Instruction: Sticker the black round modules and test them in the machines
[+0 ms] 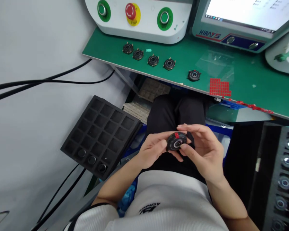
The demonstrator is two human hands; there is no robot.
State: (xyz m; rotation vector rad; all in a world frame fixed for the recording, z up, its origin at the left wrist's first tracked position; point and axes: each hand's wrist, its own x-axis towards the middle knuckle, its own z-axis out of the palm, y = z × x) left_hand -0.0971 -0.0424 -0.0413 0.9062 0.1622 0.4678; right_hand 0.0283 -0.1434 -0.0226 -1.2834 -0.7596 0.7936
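Note:
A round black watch case [177,141] with a small red sticker on its upper rim is held above my lap. My left hand [154,149] pinches its left edge between thumb and fingers. On its right side, the thumb of my right hand [203,149] presses the lower edge while the fingers curve behind and above it. The back with its ringed sensor faces up toward me. On the green bench, a watch case [194,75] with a red mark lies apart from several others [169,64] in a row. Near it is a sheet of red stickers [219,87].
Left of me stands a black compartment tray [103,128] with a few round parts in it. At right, another tray [283,128] holds several watch cases. A white machine panel [144,24] with buttons and a monitor [236,32] stand behind. Black cables [38,81] cross at left.

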